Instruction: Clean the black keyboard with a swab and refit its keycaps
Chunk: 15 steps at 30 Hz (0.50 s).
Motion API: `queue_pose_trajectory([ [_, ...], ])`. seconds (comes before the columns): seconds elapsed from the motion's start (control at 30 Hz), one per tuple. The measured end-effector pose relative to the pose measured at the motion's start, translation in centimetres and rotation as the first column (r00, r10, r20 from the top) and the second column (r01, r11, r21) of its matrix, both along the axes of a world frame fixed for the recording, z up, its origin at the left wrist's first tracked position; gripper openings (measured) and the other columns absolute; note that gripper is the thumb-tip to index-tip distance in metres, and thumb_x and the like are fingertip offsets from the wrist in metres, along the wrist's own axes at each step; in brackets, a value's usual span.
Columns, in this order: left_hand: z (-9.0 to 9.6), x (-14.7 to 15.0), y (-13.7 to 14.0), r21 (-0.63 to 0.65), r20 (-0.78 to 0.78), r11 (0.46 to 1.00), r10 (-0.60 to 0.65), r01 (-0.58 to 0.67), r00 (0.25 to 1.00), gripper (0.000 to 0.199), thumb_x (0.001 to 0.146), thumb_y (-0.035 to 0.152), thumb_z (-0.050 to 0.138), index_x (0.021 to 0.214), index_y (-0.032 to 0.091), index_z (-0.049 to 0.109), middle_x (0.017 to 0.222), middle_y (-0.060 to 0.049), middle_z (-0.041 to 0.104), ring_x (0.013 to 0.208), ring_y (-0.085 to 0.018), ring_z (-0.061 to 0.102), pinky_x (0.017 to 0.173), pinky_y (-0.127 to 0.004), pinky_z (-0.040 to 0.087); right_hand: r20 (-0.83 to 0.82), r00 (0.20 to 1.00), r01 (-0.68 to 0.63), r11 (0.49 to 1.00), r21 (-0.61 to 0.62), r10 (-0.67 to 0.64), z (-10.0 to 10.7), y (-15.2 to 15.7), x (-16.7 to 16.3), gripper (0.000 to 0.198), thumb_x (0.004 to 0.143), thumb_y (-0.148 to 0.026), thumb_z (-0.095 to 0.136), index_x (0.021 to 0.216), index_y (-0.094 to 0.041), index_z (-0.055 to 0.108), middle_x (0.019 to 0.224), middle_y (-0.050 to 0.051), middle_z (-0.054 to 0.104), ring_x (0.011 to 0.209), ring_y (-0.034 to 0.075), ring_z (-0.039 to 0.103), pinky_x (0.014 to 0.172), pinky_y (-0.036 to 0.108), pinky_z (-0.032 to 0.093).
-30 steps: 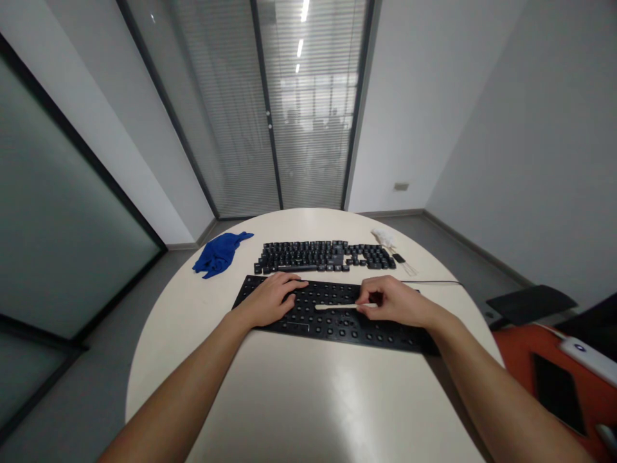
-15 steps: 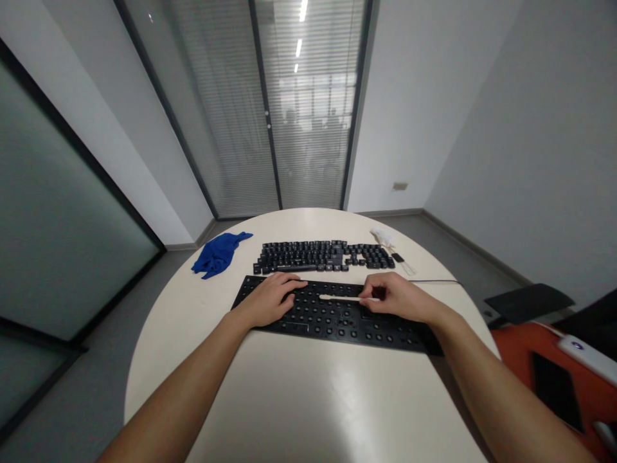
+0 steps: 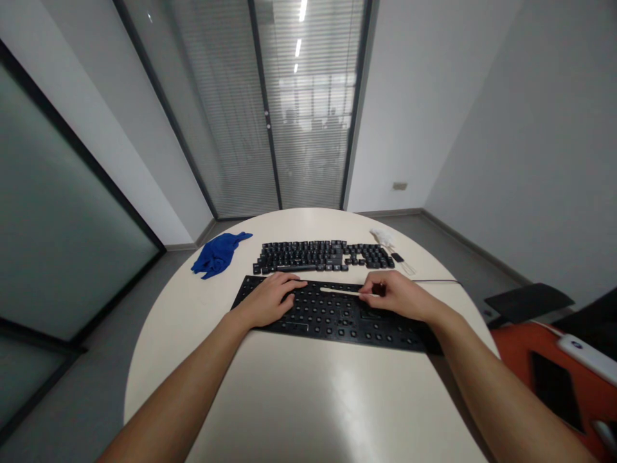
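A black keyboard base (image 3: 332, 325) with its keycaps off lies slightly askew on the round table, its key switches bare. My left hand (image 3: 270, 298) rests on the left part of it, fingers stretched out and thumb apart. Between the thumb and fingers of my right hand (image 3: 393, 294) is a thin white cotton swab (image 3: 341, 292), pointing left. Its tip is over the upper middle rows of the base; whether it touches I cannot tell. Beyond the base, the loose black keycaps (image 3: 303, 253) stand laid out in keyboard order.
A crumpled blue cloth (image 3: 219, 253) lies at the table's (image 3: 308, 386) far left. On the far right are a white bundle (image 3: 382, 237) and a small black-handled wire tool (image 3: 398, 257). A cable (image 3: 436, 280) runs off rightward. An orange seat (image 3: 523, 347) holds a dark phone-like slab (image 3: 556, 389).
The swab's tip has shifted slightly away from me, up the keyboard base, and my right hand has moved a little with it. My left hand stays in place.
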<state>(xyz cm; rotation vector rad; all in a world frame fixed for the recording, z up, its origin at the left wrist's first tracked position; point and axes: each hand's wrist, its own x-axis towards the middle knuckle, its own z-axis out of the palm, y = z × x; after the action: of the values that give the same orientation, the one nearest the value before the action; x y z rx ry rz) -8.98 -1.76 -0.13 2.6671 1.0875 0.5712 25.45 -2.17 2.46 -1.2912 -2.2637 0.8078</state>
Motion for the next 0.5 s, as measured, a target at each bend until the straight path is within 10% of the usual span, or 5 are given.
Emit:
queue_pose_trajectory([
  [0.5, -0.06, -0.07, 0.04, 0.008, -0.013, 1.0, 0.004, -0.004, 1.0, 0.046, 0.093, 0.013, 0.051, 0.137, 0.025, 0.059, 0.139, -0.007, 0.059, 0.129, -0.024, 0.053, 0.114, -0.046, 0.042, 0.041, 0.999, 0.027, 0.997, 0.073, -0.03, 0.02, 0.43, 0.06, 0.02, 0.089, -0.037, 0.063, 0.087, -0.019, 0.073, 0.086, 0.005, 0.074, 0.076, 0.02, 0.065, 0.07, 0.032, 0.046],
])
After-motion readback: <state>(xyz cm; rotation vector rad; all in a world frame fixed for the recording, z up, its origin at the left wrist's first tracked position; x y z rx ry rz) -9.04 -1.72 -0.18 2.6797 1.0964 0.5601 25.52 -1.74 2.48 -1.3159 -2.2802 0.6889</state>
